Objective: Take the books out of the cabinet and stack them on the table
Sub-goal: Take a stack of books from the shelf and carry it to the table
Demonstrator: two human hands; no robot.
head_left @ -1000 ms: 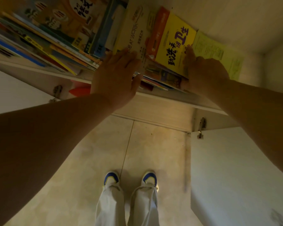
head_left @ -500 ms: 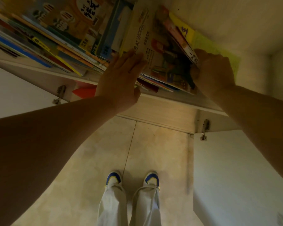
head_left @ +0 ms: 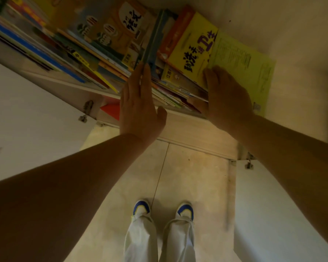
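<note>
Yellow book (head_left: 192, 48) leans between both hands: left hand (head_left: 138, 104) flat-fingered beside it, right hand (head_left: 225, 95) gripping its edge.

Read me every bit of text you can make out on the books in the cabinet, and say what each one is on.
"洗手" and "卫生", large dark characters on the yellow book by the right hand.
"江苏", small label on the orange cartoon book; its large handwritten title is not clear enough to read.
Green sheet: printed lines too small to read.
Book spines near the left hand: blurred, unreadable.
</note>
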